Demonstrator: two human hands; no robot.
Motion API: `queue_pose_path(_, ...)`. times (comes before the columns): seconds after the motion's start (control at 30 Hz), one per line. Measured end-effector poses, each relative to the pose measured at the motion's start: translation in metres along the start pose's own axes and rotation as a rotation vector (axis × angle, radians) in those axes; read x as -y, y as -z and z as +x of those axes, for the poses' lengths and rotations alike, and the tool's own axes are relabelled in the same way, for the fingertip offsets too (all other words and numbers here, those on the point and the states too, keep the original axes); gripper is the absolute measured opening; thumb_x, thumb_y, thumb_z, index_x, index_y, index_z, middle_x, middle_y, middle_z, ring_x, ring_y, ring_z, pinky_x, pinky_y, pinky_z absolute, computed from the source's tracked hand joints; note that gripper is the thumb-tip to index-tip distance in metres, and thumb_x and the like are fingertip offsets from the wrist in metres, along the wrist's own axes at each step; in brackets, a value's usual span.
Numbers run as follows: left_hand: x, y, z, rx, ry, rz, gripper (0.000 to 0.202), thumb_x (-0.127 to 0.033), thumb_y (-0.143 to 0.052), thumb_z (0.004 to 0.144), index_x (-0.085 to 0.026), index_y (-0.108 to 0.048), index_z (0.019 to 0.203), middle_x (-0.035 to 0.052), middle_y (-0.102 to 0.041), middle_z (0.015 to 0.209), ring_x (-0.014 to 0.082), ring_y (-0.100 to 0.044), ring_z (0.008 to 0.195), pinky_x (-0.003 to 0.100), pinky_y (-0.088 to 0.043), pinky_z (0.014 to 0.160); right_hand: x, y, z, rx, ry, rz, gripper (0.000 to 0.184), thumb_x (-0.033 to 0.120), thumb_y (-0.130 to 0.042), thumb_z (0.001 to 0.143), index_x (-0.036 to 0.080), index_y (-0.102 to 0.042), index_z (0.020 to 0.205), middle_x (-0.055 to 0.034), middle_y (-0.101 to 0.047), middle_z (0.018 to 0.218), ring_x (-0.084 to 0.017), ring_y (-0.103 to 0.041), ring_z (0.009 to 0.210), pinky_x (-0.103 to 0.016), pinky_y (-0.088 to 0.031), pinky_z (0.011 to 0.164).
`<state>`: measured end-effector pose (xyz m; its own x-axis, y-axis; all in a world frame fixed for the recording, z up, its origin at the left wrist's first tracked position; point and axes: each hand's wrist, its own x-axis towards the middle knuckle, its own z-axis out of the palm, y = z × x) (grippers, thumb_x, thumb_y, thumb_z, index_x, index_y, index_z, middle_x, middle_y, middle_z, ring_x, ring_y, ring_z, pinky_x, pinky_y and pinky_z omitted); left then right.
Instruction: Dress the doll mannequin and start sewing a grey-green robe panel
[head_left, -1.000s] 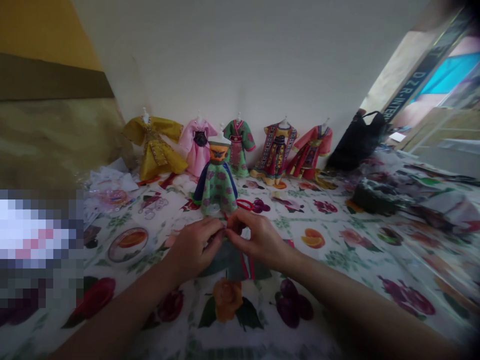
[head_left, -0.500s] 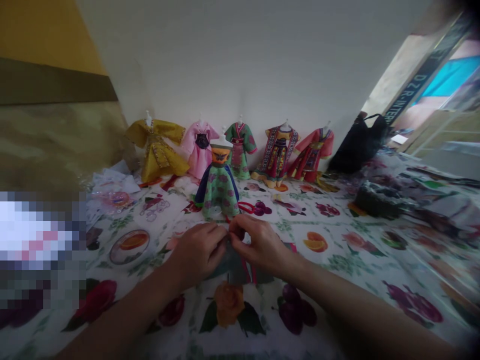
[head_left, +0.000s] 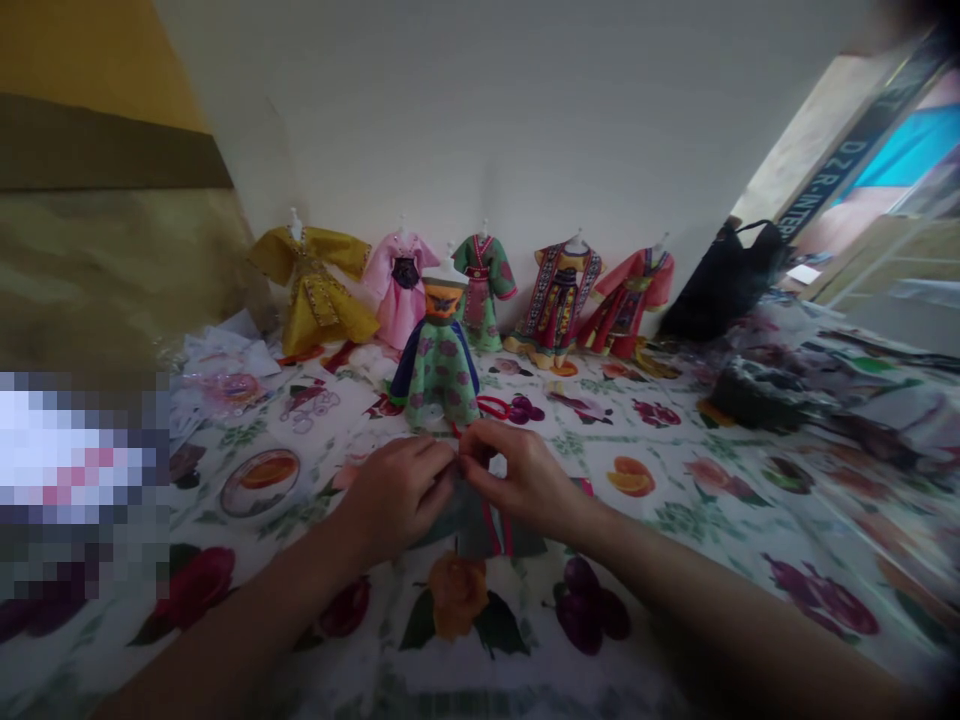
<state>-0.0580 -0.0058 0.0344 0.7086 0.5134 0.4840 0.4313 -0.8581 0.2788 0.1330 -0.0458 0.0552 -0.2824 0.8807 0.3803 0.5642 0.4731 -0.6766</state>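
Okay, on my feed a small grey-green doll dress with pink ribbon sits pinched at its top between the left hand and right hand, above the floral tablecloth, just in front of a green floral dress on a mannequin stand.

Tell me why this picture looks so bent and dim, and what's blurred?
In the head view, the wide lens curves the wall; dim light shades the left hand and right hand; the tablecloth smears toward the right edge; a pixelated patch hides the left side.
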Motion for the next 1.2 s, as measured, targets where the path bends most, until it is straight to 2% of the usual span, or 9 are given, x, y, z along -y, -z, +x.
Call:
queue_pose_path(0.2,0.000,0.003,0.002,0.004,0.077,-0.115,0.017,-0.019,-0.046,0.093,-0.017,-0.058,0.083,0.0031,-0.059,0.078,0.0168,-0.057,0.073,0.029,-0.042,0.065,0.002,0.001,0.003,0.021,-0.048,0.138,0.009,0.012,-0.053,0.082,0.019,-0.057,0.078,0.0021,-0.057,0.071,-0.012,-0.052,0.066,-0.025,-0.041,0.062)
queue_pose_path(0.47,0.003,0.008,0.004,-0.068,0.143,-0.208,0.020,-0.017,-0.049,0.092,-0.018,-0.052,0.072,-0.0021,-0.051,0.069,0.0113,-0.051,0.066,0.025,-0.037,0.061,-0.006,0.003,0.004,0.042,-0.094,0.313,0.006,0.017,-0.056,0.085,0.018,-0.059,0.079,0.0005,-0.059,0.075,-0.012,-0.054,0.071,-0.026,-0.044,0.067)
queue_pose_path(0.8,0.006,0.016,0.007,-0.092,0.256,-0.339,0.023,-0.024,-0.050,0.095,-0.016,-0.058,0.074,-0.0049,-0.048,0.063,0.0085,-0.043,0.059,0.023,-0.033,0.057,-0.006,0.009,0.008,0.069,-0.239,0.630,0.013,0.028,-0.063,0.084,0.018,-0.058,0.078,0.0013,-0.058,0.070,-0.011,-0.055,0.065,-0.027,-0.046,0.064)
queue_pose_path(0.97,0.008,0.015,0.006,-0.065,0.321,-0.434,0.024,-0.029,-0.048,0.096,-0.017,-0.059,0.078,-0.0040,-0.051,0.067,0.0101,-0.048,0.064,0.024,-0.037,0.060,-0.014,0.006,0.010,0.060,-0.264,0.647,0.015,0.031,-0.065,0.086,0.018,-0.060,0.080,0.0016,-0.058,0.069,-0.011,-0.055,0.066,-0.027,-0.046,0.066)
queue_pose_path(1.2,0.010,0.015,0.006,-0.061,0.348,-0.448,0.026,-0.032,-0.048,0.096,-0.017,-0.058,0.078,-0.0038,-0.051,0.067,0.0112,-0.048,0.064,0.025,-0.037,0.061,-0.024,0.001,0.010,0.040,-0.324,0.782,0.019,0.034,-0.068,0.085,0.017,-0.061,0.082,0.0010,-0.059,0.070,-0.011,-0.054,0.066,-0.027,-0.043,0.066)
